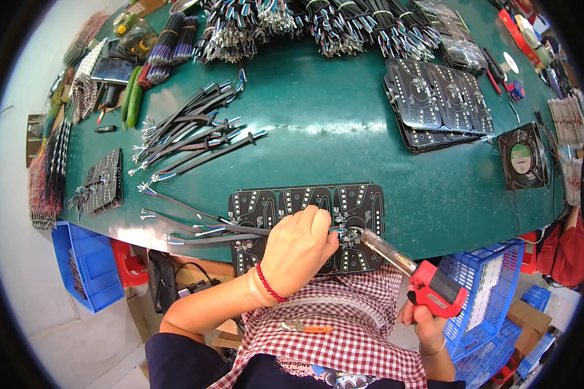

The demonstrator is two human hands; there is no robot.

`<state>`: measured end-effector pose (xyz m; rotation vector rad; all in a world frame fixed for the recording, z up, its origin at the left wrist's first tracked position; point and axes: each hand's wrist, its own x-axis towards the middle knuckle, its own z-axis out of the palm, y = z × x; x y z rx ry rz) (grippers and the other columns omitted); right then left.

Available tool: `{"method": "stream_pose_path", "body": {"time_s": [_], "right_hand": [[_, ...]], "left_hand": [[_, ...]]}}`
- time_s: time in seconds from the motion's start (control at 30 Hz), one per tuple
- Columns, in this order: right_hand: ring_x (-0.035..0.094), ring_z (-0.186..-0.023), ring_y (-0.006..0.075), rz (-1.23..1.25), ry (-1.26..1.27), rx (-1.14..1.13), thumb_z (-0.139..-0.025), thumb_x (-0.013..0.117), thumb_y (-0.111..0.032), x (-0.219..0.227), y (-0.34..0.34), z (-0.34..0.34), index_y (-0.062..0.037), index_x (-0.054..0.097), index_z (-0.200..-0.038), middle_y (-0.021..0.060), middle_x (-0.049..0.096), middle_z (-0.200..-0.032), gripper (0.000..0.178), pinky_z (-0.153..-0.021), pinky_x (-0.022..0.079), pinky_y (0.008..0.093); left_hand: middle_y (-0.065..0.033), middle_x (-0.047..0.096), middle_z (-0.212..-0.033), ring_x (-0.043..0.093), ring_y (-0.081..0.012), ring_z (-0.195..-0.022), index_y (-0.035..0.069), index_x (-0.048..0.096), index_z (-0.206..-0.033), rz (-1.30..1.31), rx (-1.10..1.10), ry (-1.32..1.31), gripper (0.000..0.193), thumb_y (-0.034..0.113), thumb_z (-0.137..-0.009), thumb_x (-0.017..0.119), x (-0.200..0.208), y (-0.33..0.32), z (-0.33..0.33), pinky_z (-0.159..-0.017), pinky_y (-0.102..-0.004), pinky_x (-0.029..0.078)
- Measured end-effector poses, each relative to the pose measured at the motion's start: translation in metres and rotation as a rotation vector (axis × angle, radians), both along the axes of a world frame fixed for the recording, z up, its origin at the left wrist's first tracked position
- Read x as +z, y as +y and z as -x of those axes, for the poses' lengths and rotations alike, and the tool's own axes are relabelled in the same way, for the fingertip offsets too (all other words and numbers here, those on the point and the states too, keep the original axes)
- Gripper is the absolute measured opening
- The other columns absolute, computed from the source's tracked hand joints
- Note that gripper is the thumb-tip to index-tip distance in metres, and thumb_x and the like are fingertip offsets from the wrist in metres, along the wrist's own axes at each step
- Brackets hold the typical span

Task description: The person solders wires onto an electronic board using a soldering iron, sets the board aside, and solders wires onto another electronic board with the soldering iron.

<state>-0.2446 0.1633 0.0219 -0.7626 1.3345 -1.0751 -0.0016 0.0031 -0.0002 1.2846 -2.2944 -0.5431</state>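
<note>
A black circuit board panel (363, 201) in three sections lies at the table's near edge in front of me. Over it my left hand (300, 245) pinches a black-sleeved cable (246, 229), whose coloured wire ends reach the board's right section. My right hand (429, 329) grips a red soldering gun (438, 289) from below, to the right of the board. Its metal barrel slants up to the left, with the tip at the wire ends; whether it touches them I cannot tell. Several loose cables (194, 149) with bared coloured ends lie left of the board.
Stacked circuit boards (438, 94) lie at the right, near a black fan (524, 157). Bundled cables (279, 26) line the far side. Two cucumbers (133, 104) and a small board stack (104, 178) sit at left. Blue crates (480, 292) stand below the table.
</note>
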Motion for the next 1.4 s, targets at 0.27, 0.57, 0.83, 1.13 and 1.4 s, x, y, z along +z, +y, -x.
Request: {"method": "stream_pose_path", "body": {"time_s": [0.27,0.57,0.83,1.13,1.4], "right_hand": [[0.048,-0.045,0.0153,-0.001,-0.001,0.029,-0.091,0.06,-0.039,-0.001,-0.002,0.002,0.0021,0.05,-0.115,0.008,0.05,-0.055,0.049,-0.045,0.046,0.0312],[0.049,-0.045,0.0152,-0.059,0.031,0.053,-0.092,0.059,-0.036,0.001,-0.002,0.0,0.0011,0.05,-0.106,0.0081,0.05,-0.056,0.041,-0.046,0.046,0.0304],[0.053,-0.056,0.0147,-0.08,0.008,0.037,-0.093,0.056,-0.025,0.015,-0.001,-0.008,0.0032,0.056,-0.085,0.0075,0.056,-0.063,0.029,-0.054,0.044,0.0286],[0.049,-0.047,0.0156,-0.062,0.104,0.06,-0.093,0.057,-0.033,0.009,0.005,-0.01,0.0005,0.05,-0.108,0.0086,0.051,-0.058,0.038,-0.046,0.044,0.0298],[0.05,-0.049,0.0154,-0.073,0.165,0.137,-0.093,0.056,-0.032,0.013,0.007,-0.013,0.0027,0.049,-0.106,0.0084,0.051,-0.058,0.038,-0.048,0.045,0.0296]], "left_hand": [[-0.0113,0.053,-0.074,0.059,-0.0293,-0.065,0.002,0.051,-0.083,-0.039,0.015,0.005,0.024,0.008,-0.072,0.071,0.003,-0.001,0.0,-0.057,-0.0385,0.047],[-0.0114,0.054,-0.074,0.059,-0.03,-0.065,0.003,0.051,-0.083,-0.053,0.012,0.012,0.024,0.009,-0.072,0.071,0.003,-0.002,0.0,-0.057,-0.0395,0.046],[-0.0115,0.055,-0.075,0.059,-0.0299,-0.064,0.003,0.051,-0.083,-0.045,0.009,-0.006,0.023,0.009,-0.072,0.07,0.001,-0.001,0.0,-0.057,-0.0396,0.046],[-0.0109,0.055,-0.073,0.058,-0.0296,-0.063,0.003,0.05,-0.082,-0.022,0.01,0.004,0.023,0.008,-0.07,0.07,0.0,-0.001,0.0,-0.057,-0.0395,0.046],[-0.0108,0.055,-0.073,0.058,-0.0294,-0.062,0.003,0.05,-0.082,-0.021,0.012,0.003,0.023,0.008,-0.07,0.07,0.0,-0.001,0.0,-0.057,-0.0394,0.046]]}}
